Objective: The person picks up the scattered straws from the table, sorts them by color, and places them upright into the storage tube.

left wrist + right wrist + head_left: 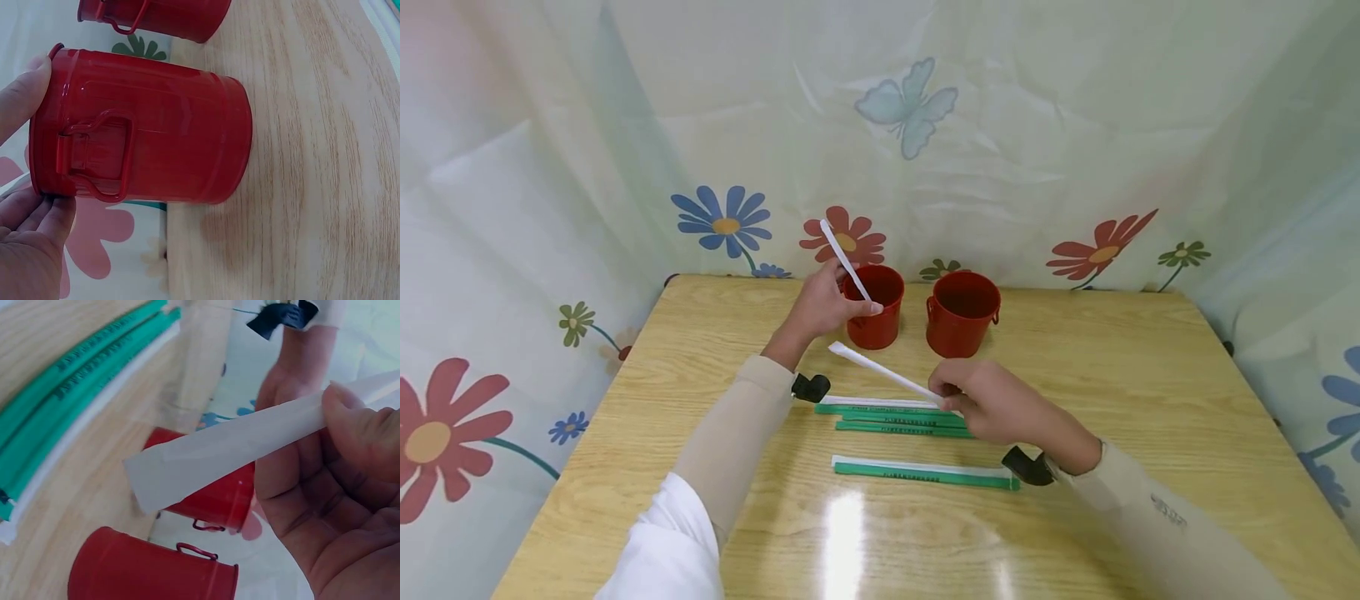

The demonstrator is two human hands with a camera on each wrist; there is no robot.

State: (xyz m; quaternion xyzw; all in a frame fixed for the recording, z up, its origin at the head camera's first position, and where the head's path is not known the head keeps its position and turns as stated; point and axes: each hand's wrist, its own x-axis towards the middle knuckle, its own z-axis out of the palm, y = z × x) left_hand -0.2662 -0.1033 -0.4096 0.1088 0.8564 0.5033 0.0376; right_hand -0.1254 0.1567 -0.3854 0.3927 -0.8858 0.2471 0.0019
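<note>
My left hand (820, 308) grips the rim of the left red bucket (877, 329), thumb on one side and fingers on the other, as the left wrist view shows. A white paper-wrapped straw (844, 258) leans up and left from that bucket's mouth; its lower end is hidden. Over the table, my right hand (996, 400) pinches another white-wrapped straw (887, 373) near one end. Its free end points at the left bucket, tilted upward. In the right wrist view this straw (206, 450) passes in front of the buckets.
Beside the left bucket stands a second red bucket (962, 321) with side handles. Several green-wrapped straws (917, 431) and a white one lie below my right hand. A nearer pair (925, 477), green and white, lies apart. A flowered curtain (1000, 167) hangs behind the table.
</note>
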